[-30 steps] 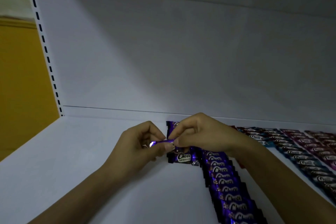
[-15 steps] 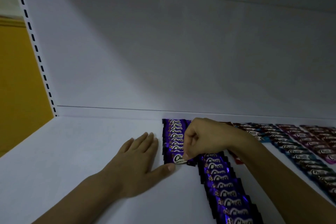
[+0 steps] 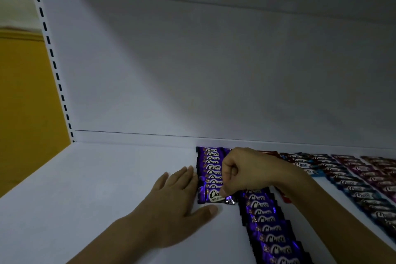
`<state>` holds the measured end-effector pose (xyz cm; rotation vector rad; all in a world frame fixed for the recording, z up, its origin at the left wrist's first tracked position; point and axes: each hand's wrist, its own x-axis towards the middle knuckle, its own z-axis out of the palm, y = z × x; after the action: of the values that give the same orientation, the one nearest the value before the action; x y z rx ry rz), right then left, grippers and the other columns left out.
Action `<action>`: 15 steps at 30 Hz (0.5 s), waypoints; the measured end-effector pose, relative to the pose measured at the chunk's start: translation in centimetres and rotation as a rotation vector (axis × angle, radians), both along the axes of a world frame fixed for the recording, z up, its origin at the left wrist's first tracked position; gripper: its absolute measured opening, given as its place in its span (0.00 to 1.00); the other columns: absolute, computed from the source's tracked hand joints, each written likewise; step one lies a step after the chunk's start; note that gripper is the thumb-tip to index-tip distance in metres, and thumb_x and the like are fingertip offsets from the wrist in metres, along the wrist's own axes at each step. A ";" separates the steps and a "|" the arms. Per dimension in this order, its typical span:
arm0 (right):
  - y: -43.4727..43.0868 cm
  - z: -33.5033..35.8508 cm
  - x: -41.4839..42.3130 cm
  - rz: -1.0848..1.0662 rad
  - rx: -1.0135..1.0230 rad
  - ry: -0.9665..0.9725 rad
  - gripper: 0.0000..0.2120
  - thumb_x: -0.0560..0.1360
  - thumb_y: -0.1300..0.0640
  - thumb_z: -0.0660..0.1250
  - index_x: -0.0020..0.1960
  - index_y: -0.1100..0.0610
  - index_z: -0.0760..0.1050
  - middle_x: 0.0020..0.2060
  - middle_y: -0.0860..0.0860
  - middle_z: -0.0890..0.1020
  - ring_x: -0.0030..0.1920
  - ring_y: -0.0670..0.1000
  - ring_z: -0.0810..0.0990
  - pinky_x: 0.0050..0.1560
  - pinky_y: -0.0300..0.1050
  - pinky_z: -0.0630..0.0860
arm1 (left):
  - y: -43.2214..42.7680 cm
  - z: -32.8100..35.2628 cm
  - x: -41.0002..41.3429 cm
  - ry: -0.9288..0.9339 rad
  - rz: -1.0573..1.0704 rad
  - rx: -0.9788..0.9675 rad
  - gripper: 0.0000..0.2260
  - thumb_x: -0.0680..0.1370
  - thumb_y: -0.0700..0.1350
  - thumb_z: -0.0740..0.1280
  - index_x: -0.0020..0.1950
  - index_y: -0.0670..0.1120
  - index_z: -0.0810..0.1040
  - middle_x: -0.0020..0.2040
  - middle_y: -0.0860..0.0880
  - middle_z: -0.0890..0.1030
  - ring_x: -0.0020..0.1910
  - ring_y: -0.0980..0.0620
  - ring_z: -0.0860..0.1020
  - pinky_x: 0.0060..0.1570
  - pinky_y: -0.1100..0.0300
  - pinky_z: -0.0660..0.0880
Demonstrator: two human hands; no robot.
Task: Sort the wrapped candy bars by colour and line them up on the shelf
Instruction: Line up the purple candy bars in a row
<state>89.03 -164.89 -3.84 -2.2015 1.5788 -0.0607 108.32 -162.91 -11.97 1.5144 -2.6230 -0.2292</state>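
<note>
The front purple bar (image 3: 211, 195) lies flat on the white shelf (image 3: 96, 188). It is the near end of a short purple row (image 3: 211, 163) that runs from it to the back wall (image 3: 192, 70).

The right hand (image 3: 246, 171) is curled over this bar. Its fingertips (image 3: 223, 191) pinch the bar near its right end.

The left hand (image 3: 177, 206) lies flat on the shelf just left of the bar. Its 4 fingers are straight and close together, and it holds nothing. Its thumb (image 3: 211, 210) sticks out on the shelf just in front of the bar.

Just right of the bar a long purple row (image 3: 267, 231) starts and comes toward the camera. Farther right a red bar (image 3: 285, 198) peeks out from under the right arm. Past that are a blue row (image 3: 353, 191) and dark pink rows (image 3: 377, 169).

Far left of the bar stand a white post (image 3: 53, 64) with black slots and a yellow wall (image 3: 21, 103).
</note>
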 end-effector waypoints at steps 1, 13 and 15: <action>0.0 0.0 0.0 0.003 0.003 0.003 0.09 0.67 0.50 0.76 0.37 0.49 0.76 0.34 0.43 0.79 0.36 0.41 0.76 0.36 0.35 0.71 | 0.0 0.0 0.0 0.001 0.009 0.001 0.48 0.63 0.75 0.35 0.79 0.53 0.41 0.79 0.55 0.42 0.76 0.59 0.39 0.73 0.57 0.37; -0.6 -0.2 -0.3 -0.130 -0.123 -0.151 0.06 0.70 0.51 0.73 0.42 0.53 0.80 0.34 0.44 0.81 0.36 0.42 0.78 0.39 0.39 0.74 | -1.3 -0.1 0.6 0.139 0.073 -0.071 0.28 0.78 0.57 0.42 0.77 0.53 0.59 0.79 0.53 0.55 0.76 0.58 0.51 0.74 0.61 0.48; -1.0 -0.6 -0.7 -0.206 -0.301 -0.122 0.05 0.75 0.52 0.68 0.47 0.53 0.79 0.41 0.46 0.82 0.42 0.46 0.80 0.46 0.43 0.76 | -2.1 -0.1 1.0 0.164 0.132 -0.107 0.28 0.78 0.56 0.44 0.77 0.51 0.59 0.78 0.53 0.57 0.76 0.57 0.54 0.73 0.63 0.50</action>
<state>88.30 -165.92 -4.47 -2.1912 1.8175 -0.5154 109.33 -164.97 -12.04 1.5552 -2.3602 -0.1897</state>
